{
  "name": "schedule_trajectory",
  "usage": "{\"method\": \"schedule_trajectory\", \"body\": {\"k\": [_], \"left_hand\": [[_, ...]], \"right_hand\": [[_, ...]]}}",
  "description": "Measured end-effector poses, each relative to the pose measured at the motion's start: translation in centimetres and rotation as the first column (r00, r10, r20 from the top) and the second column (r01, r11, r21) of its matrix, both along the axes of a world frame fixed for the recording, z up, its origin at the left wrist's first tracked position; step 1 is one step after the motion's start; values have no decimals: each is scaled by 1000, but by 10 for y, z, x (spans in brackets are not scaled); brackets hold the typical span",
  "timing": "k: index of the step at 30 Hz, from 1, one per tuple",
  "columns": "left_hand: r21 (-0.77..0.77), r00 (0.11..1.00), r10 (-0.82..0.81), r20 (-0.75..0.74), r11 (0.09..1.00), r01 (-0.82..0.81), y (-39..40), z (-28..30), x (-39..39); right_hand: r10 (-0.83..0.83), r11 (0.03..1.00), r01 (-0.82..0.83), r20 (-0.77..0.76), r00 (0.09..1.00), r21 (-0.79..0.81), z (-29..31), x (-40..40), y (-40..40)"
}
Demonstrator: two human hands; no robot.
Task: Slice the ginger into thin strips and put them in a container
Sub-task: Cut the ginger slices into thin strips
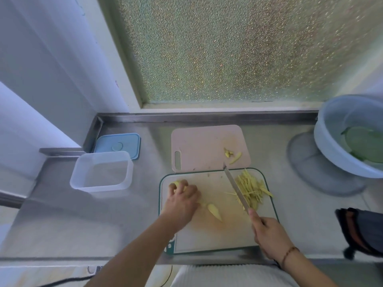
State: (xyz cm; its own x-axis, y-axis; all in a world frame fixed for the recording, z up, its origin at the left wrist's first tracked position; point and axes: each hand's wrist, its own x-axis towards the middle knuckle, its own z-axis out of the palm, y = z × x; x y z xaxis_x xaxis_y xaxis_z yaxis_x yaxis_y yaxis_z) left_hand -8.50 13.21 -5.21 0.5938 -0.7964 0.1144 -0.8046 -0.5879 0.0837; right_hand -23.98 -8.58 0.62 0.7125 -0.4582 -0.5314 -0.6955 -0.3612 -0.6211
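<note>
On the white cutting board point(217, 239) with a green rim, my left hand point(182, 200) grips a yellow ginger piece point(178, 183) at the board's far left corner. A loose ginger slice point(214, 211) lies just right of that hand. My right hand point(269, 235) grips the handle of a knife point(235, 187) whose blade points away from me and rests against a pile of thin ginger strips point(251, 190) on the board's right side. An empty clear plastic container point(101, 171) stands on the counter to the left.
A pink cutting board point(207, 146) behind holds a few ginger scraps point(232, 155). A blue lid point(118, 145) lies behind the container. A pale blue basin point(350, 135) with something green stands at the far right. A dark object point(360, 230) sits at the right edge.
</note>
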Motion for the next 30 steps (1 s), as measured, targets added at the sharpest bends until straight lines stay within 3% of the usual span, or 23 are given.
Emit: {"method": "schedule_trajectory", "body": {"k": [3, 9, 11, 13, 14, 16, 17, 19, 21, 26, 30], "left_hand": [[255, 999, 30, -43, 967, -18, -3, 12, 7], [491, 994, 33, -100, 871, 21, -23, 29, 2], [443, 984, 114, -136, 896, -42, -27, 33, -2], [273, 904, 290, -315, 940, -206, -31, 35, -8], [160, 802, 370, -469, 929, -335, -33, 35, -14], [26, 525, 396, -753, 815, -578, -40, 38, -26], [10, 424, 376, -824, 757, -653, -43, 38, -31], [29, 328, 375, -867, 695, -718, -45, 34, -40], [54, 313, 393, -864, 691, -720, -45, 30, -48], [97, 369, 435, -822, 744, -661, -45, 25, -53], [94, 313, 400, -862, 732, -675, -49, 23, -53]], "right_hand": [[-2, 1000, 2, 10, 1000, -9, -3, 0, 1], [-3, 1000, 3, 17, 1000, -9, -1, 1, 3], [-6, 1000, 6, 13, 1000, 5, 1, 0, 4], [-10, 1000, 10, 8, 1000, 10, 1, -1, 4], [-9, 1000, 9, 2, 1000, 7, 2, -1, 4], [1, 1000, -1, -14, 1000, 2, 2, -2, 4], [6, 1000, -6, -15, 1000, 0, 1, -2, 4], [25, 1000, -25, -16, 1000, -19, 0, -3, 3], [52, 998, -53, -17, 999, -46, 0, -3, 2], [75, 996, -75, -5, 997, -52, -1, -2, 0], [79, 996, -79, -1, 997, -36, -4, 0, -2]]}}
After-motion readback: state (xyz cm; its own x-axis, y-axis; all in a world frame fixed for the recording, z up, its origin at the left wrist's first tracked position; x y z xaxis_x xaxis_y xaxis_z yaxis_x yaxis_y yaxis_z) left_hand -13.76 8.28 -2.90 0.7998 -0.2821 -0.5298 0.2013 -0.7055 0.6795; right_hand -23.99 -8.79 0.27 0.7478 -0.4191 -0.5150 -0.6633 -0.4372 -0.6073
